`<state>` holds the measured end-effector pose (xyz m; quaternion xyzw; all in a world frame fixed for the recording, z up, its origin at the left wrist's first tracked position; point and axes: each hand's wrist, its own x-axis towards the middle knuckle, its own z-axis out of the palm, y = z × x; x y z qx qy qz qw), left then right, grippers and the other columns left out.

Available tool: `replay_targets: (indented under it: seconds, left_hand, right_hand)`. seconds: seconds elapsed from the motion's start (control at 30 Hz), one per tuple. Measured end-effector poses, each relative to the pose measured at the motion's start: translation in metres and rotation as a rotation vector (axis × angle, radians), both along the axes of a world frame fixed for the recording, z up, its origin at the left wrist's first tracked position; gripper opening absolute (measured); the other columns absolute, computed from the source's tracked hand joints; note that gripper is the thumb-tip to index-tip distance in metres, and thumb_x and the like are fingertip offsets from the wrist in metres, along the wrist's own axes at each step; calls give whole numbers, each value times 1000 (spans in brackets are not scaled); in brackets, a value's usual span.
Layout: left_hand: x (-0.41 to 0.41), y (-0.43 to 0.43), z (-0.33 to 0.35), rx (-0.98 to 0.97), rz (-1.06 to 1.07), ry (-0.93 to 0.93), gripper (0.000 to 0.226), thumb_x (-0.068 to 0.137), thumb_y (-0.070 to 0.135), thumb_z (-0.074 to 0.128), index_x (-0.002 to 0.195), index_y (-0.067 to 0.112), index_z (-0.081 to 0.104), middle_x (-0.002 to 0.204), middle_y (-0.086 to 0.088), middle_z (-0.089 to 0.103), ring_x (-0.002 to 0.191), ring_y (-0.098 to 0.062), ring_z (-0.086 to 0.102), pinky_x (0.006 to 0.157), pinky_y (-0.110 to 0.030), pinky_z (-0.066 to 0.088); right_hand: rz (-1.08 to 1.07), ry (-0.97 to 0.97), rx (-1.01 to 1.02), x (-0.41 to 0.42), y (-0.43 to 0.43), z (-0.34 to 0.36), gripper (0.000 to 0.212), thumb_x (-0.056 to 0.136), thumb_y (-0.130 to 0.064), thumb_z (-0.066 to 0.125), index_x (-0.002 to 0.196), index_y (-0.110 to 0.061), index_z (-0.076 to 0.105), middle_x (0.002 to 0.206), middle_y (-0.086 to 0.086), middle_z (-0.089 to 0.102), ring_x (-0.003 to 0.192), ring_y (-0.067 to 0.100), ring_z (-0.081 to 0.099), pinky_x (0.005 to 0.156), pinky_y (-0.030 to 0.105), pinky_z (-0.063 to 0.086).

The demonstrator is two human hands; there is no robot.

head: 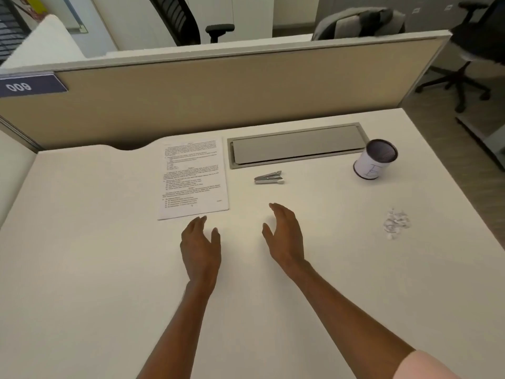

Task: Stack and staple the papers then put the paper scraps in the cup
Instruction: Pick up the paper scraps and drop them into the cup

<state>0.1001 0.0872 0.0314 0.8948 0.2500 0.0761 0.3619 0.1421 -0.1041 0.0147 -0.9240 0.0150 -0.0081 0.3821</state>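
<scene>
Both hands hovered over the white worktop [82,269] with nothing in them. The left hand [200,247] had its fingers [198,224] loosely spread, tips just beside the near edge of the printed papers [194,176]. The right hand [285,236] was open too, fingers [277,210] held close together and pointing away from the person.

The papers lay flat in one neat pile, toward the far side of the worktop. Right of them lay the small metal stapler [269,177], near the papers but not touching them. Behind the stapler, a long grey cable flap [296,144] sat flush in the worktop.

The cup [374,161] stood near the far right edge, well apart from the hands. The paper scraps [396,221] lay in a small heap, nearer than the cup and close to the right edge.

There was lots of bare room in front of and between the hands. A tan divider wall [218,99] closed off the far edge.
</scene>
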Motion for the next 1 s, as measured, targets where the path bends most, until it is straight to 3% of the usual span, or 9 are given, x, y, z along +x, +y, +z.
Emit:
replay_targets:
  seconds: [0.2,0.5,0.77,0.87,1.0]
  left_hand:
    - [-22,-123,-4,41,-95,58,49,102,25,66,149,13,58,160,-9,54,150,-28,47,124,-43,37]
    - [-14,-295,-20,16,-233,101,49,105,29,63,151,16,55,171,-5,38,156,-26,37,126,-44,36]
    - [8,-359,-49,88,-335,48,48,109,19,52,156,9,49,175,-12,29,164,-28,23,134,-44,18]
    - [12,-367,-60,151,-339,48,49,109,14,47,158,5,45,174,-16,29,165,-31,19,135,-46,10]
    - [10,-372,-65,216,-321,27,51,110,15,45,160,6,43,174,-15,29,165,-28,19,135,-45,12]
  right_hand:
    - [-22,-52,-20,-22,-113,-6,46,93,-18,71,138,-17,62,148,2,58,141,23,49,117,41,42]
    - [-85,-50,-71,-34,-273,-11,43,94,-16,70,137,-17,64,147,2,59,140,25,50,117,42,42]
    - [-144,-60,-96,-7,-360,-7,52,90,-14,75,139,-16,61,146,5,55,135,26,49,103,42,53]
    - [-72,42,-30,12,-381,-13,66,90,-9,76,150,-16,50,152,6,49,142,26,44,108,42,50]
    - [108,155,-50,39,-395,-18,77,88,-7,79,155,-14,44,153,7,48,141,27,44,112,46,47]
